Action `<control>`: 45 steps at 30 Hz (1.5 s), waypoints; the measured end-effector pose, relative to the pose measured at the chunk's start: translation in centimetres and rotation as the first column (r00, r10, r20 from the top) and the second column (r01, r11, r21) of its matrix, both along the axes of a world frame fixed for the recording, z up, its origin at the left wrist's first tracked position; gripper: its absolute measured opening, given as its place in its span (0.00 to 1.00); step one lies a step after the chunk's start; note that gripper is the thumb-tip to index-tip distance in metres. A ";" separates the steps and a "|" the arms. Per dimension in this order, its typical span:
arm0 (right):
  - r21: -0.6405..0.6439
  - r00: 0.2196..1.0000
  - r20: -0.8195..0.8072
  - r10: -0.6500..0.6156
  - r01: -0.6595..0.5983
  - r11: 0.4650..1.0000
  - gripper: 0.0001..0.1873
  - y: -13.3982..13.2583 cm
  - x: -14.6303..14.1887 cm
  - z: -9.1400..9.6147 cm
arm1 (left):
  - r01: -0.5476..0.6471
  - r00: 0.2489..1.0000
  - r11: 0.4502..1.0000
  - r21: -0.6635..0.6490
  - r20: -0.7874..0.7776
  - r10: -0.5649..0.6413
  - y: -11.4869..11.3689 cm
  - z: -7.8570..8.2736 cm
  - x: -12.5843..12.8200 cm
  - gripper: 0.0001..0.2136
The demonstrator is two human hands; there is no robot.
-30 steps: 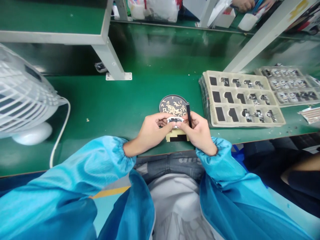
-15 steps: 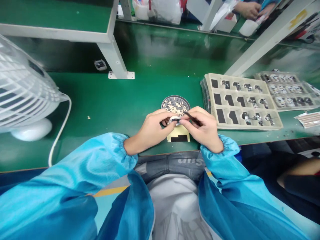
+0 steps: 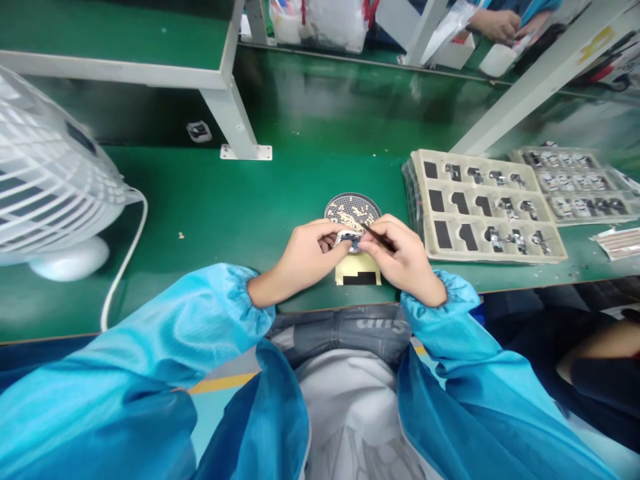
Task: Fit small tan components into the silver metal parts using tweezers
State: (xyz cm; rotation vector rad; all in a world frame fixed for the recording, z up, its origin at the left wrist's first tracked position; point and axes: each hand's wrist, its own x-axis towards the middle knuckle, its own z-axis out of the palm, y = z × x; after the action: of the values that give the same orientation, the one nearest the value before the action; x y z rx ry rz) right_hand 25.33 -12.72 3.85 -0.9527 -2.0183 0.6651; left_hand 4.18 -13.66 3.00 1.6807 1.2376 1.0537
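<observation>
Head view, white-and-dark part: the small piece (image 3: pixel 349 239) is held at the centre of the frame, between the fingertips of both hands, above the green bench (image 3: pixel 240 220)
Left hand: closed in a pinch (image 3: pixel 313 257), thumb and fingers gripping the part's left side
Right hand: closed around a slim dark tool (image 3: pixel 379 237), its thumb and fingertips (image 3: pixel 361 245) close against the part's right side; whether they press on it cannot be told
Handling: the left pinch would do best to keep the part firm and level, with the right fingertips working in short, light moves and the tool's end kept from scraping the white rim
Part's direction: its long axis appears to run roughly left to right across the frame, white rim toward the top, dark inner side toward the bottom; which end is the front cannot be told
Tool's direction: slanting from upper left to lower right
Round dish: its rim (image 3: pixel 353 195) sits just above the hands in the frame, with pale bits (image 3: pixel 353 211) scattered inside
Yellow sheet: just below the part in the frame (image 3: pixel 349 272)
Compartment tray: right of centre (image 3: pixel 493 258), metal-looking parts in several pockets
</observation>
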 end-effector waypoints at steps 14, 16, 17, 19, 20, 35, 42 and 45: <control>0.022 0.996 -0.026 -0.087 0.088 0.996 0.14 0.7 -0.1 -0.4 | 0.003 0.999 0.998 -0.058 0.044 0.000 0.6 -0.2 -0.2 0.12; 0.034 0.997 -0.037 -0.073 0.074 0.997 0.12 0.4 0.0 -0.6 | 0.039 0.999 0.999 0.016 -0.022 -0.038 0.2 0.0 -0.3 0.10; 0.029 0.994 -0.052 -0.094 0.095 0.995 0.10 0.3 0.1 -0.7 | 0.059 0.997 0.997 0.050 -0.049 -0.056 0.1 0.1 -0.4 0.10; -0.006 0.982 -0.104 -0.157 0.157 0.988 0.08 -0.1 0.5 -1.0 | 0.071 0.993 0.990 0.125 -0.103 -0.059 0.4 0.2 -0.8 0.09; -0.025 0.974 -0.136 -0.184 0.182 0.983 0.08 -0.3 0.6 -1.1 | 0.064 0.990 0.984 0.164 -0.134 -0.042 0.9 0.2 -1.1 0.09; -0.199 0.964 -0.181 -0.195 0.158 0.967 0.12 -2.0 1.4 -3.7 | -0.205 0.833 0.930 0.306 -0.444 0.330 17.9 -1.1 -3.4 0.25; -0.119 0.995 -0.047 -0.085 0.079 0.990 0.06 -1.7 0.5 -3.7 | 0.046 0.803 0.962 0.270 -0.583 0.125 16.4 -1.5 -3.4 0.08; -0.161 0.997 -0.025 -0.071 0.066 0.985 0.08 -1.8 0.4 -3.7 | 0.078 0.795 0.958 0.277 -0.597 0.108 16.8 -1.6 -3.4 0.09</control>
State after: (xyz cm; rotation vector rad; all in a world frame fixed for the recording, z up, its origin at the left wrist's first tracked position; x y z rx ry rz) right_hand 25.75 -14.51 0.11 -1.0937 -1.9181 0.8082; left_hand 0.82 3.11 1.40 2.3645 1.5460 0.7361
